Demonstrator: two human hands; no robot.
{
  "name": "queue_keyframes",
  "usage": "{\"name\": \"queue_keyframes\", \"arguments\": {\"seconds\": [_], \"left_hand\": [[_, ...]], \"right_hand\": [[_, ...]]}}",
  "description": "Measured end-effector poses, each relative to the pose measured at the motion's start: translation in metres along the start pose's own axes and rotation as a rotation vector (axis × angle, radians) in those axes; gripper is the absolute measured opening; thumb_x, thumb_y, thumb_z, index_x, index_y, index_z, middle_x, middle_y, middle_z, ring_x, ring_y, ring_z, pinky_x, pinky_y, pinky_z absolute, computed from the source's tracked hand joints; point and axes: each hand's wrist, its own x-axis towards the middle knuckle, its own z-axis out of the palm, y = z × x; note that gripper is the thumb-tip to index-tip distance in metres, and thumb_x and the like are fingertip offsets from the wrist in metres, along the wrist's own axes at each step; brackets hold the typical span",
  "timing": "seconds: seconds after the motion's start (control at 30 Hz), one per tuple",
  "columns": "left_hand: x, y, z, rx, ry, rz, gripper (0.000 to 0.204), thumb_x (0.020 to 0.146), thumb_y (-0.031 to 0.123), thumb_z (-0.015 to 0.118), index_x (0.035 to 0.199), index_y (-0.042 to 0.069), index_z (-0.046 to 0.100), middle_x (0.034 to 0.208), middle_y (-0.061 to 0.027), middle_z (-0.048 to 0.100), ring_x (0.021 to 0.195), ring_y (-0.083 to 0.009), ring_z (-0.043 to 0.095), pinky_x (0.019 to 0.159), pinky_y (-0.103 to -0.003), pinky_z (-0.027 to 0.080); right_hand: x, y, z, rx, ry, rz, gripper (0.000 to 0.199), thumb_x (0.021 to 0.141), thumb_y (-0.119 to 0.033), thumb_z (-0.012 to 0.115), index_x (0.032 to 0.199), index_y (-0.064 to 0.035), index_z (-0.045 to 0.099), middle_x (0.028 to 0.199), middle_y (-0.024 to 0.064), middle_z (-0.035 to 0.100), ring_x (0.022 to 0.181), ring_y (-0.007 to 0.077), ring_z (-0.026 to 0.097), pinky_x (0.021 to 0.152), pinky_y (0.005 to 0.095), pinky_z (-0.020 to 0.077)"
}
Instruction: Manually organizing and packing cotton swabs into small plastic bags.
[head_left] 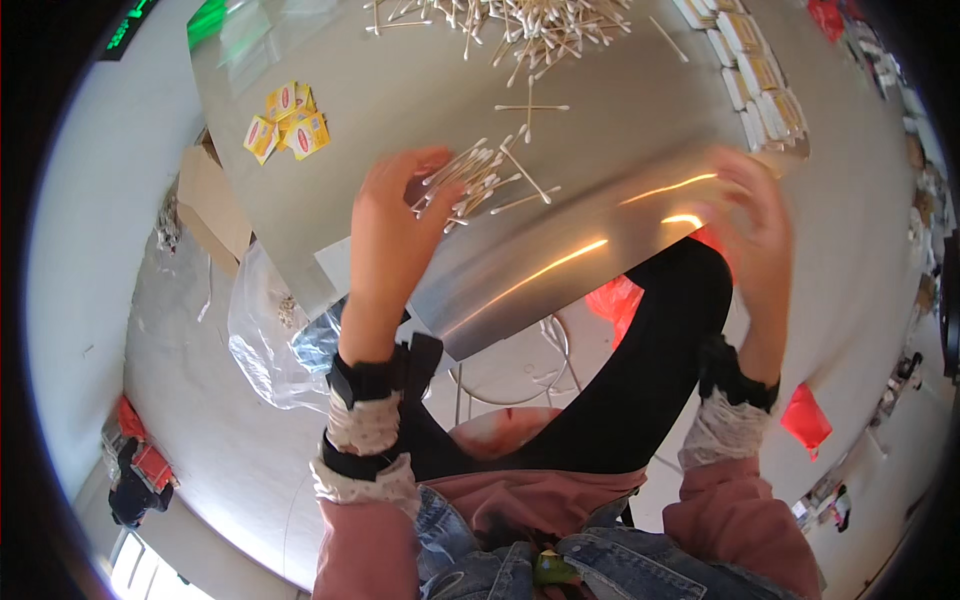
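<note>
My left hand curls its thumb and fingers around a loose bunch of cotton swabs on the metal tabletop. The swabs point in mixed directions, and a few stick out to the right of the bunch. Beyond it, two crossed cotton swabs lie by themselves. Off to the right, my right hand is over the near edge of the table, blurred by motion. Its fingers look loosely apart, with nothing visible in them.
A large heap of cotton swabs spreads at the far middle. Several yellow-and-white packets lie at the left. Stacked small white-and-yellow packs line the right edge. A clear plastic bag hangs below the table's left side.
</note>
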Motion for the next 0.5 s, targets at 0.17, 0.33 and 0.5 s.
{"name": "queue_keyframes", "arguments": {"seconds": [0.17, 0.33, 0.5], "left_hand": [[-0.026, 0.007, 0.016, 0.283, 0.071, 0.251, 0.04, 0.072, 0.005, 0.081, 0.109, 0.002, 0.067, 0.112, -0.012, 0.07, 0.102, -0.0306, 0.064, 0.091, -0.038, 0.051], [-0.03, -0.008, 0.009, 0.27, 0.069, 0.233, 0.039, 0.071, 0.005, 0.08, 0.107, 0.004, 0.066, 0.111, -0.0103, 0.07, 0.101, -0.0303, 0.063, 0.089, -0.04, 0.049], [-0.024, -0.008, 0.01, 0.263, 0.109, 0.256, 0.027, 0.075, 0.002, 0.078, 0.1, 0.003, 0.068, 0.102, -0.0081, 0.072, 0.092, -0.0285, 0.065, 0.081, -0.038, 0.051]], "right_hand": [[0.047, -0.038, 0.095, -0.311, -0.266, -0.528, 0.063, 0.074, -0.005, 0.076, 0.133, -0.0071, 0.056, 0.14, 0.0115, 0.054, 0.135, 0.0313, 0.045, 0.113, 0.0452, 0.0372], [0.058, -0.033, 0.124, -0.239, -0.273, -0.695, 0.053, 0.071, -0.001, 0.076, 0.122, -0.006, 0.062, 0.126, 0.0085, 0.063, 0.13, 0.0311, 0.05, 0.11, 0.0414, 0.0406], [0.065, -0.021, 0.121, -0.149, -0.215, -0.65, 0.037, 0.072, -0.004, 0.078, 0.107, -0.0079, 0.068, 0.109, 0.0056, 0.067, 0.112, 0.0291, 0.059, 0.094, 0.0411, 0.0481]]}}
